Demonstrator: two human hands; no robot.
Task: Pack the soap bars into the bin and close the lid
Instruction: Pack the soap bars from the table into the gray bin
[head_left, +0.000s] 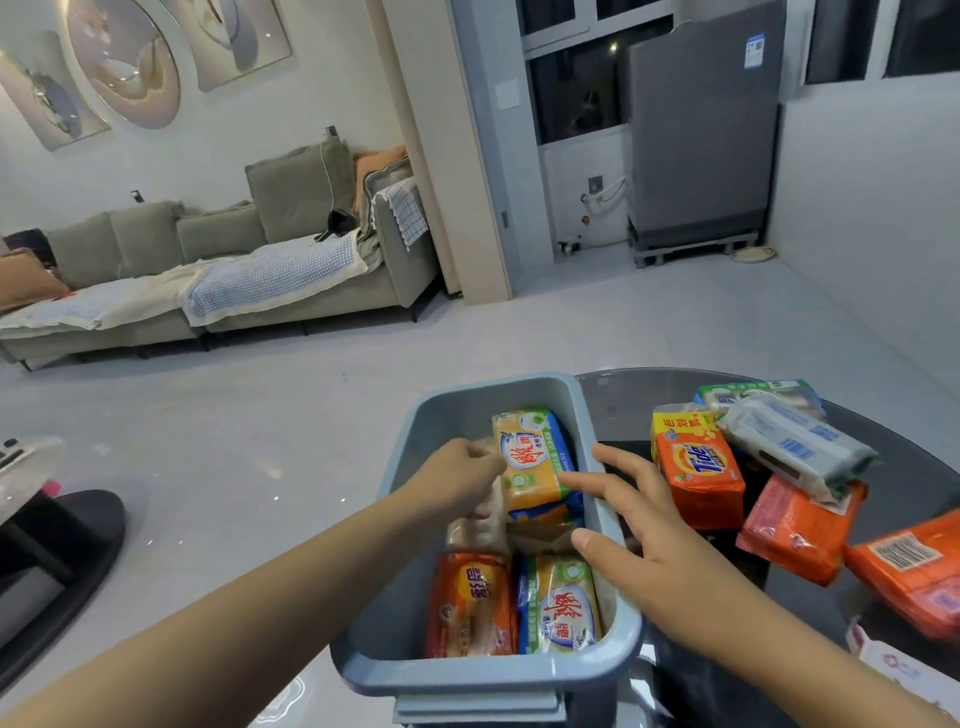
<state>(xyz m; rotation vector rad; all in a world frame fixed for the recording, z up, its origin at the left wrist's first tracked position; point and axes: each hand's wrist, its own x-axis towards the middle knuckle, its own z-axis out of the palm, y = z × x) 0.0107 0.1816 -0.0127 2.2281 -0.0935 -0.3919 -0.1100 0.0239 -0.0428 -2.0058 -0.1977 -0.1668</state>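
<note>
A blue-grey plastic bin (470, 673) stands at the left edge of a dark glass table (613, 395). Inside it lie several wrapped soap bars: a yellow-and-blue one (535, 457) on top at the far end, an orange one (467, 605) and another yellow-and-blue one (558, 605) at the near end. My left hand (457, 480) is inside the bin and grips a pale wrapped bar beside the top yellow one. My right hand (639, 525) hovers over the bin's right rim with fingers spread, its fingertips at the yellow bar. The bin's lid hangs below the near rim.
On the table to the right lie more soap packs: an orange Tide bar (698, 470), a white-blue pack (797, 447), a green pack (758, 392) and several orange-red packs (800, 527). A sofa (218, 270) and a grey appliance (698, 135) stand across the bare floor.
</note>
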